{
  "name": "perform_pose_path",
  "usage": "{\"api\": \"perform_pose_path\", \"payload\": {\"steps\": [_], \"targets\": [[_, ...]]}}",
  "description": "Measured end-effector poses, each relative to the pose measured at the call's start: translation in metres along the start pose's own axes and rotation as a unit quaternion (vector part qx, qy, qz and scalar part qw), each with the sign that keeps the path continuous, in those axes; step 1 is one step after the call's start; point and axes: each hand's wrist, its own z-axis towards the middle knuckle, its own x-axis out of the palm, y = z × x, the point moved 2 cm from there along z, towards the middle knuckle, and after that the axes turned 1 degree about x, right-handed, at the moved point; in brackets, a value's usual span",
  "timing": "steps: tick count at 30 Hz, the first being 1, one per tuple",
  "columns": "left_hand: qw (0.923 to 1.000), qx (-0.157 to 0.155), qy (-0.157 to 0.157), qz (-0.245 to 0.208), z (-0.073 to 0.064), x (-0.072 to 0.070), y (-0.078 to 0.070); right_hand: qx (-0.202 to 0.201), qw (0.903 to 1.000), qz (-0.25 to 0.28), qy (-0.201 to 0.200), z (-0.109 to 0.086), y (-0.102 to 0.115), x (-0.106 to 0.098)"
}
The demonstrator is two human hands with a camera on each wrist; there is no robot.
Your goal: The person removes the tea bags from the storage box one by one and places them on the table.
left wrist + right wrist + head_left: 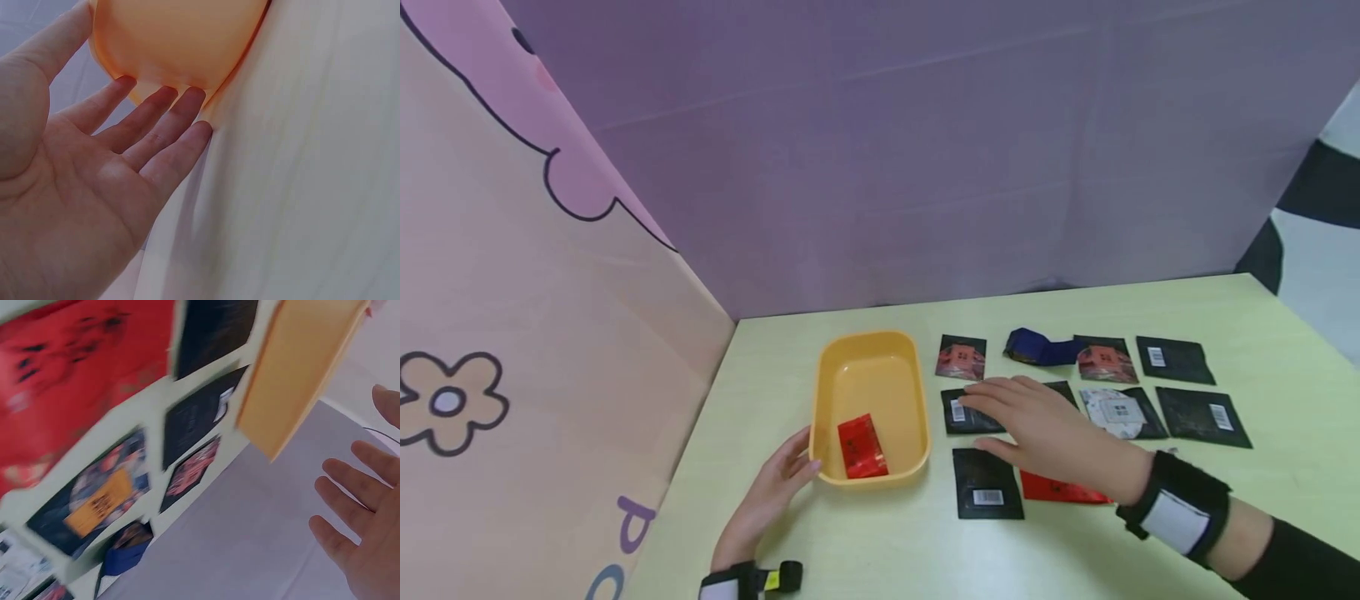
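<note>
A yellow plastic tray point(880, 375) stands on the table with one small red packet point(862, 447) lying inside. My left hand point(775, 487) touches the outside of its near left corner; in the left wrist view those fingers look fairly straight against the tray wall point(181, 37). Above the packets hovers my right hand point(1048, 425), fingers extended and holding nothing. It partly hides a red packet point(1063, 490) and a black packet with a barcode point(958, 417). Another black packet point(987, 483) lies near it. The right wrist view shows a packet with an orange label point(100, 500).
Several flat packets lie in rough rows to the right of the tray, among them a crumpled dark blue one point(1041, 347) and a white-patterned one point(1118, 414). A purple cloth wall point(887, 167) rises behind the table, with a printed wall point(550, 333) on the left.
</note>
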Motion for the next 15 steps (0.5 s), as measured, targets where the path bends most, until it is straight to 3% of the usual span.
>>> {"api": "perform_pose_path", "payload": {"steps": [6,15], "targets": [[1.0,-0.005,-0.002,-0.003,0.0,-0.001,0.0,-0.025,0.9997,0.009,0.002,0.022,0.013,0.003],[0.9999,-0.004,0.005,-0.012,0.0,-0.001,-0.001,-0.018,0.9987,0.046,0.016,0.049,0.029,0.006]]}}
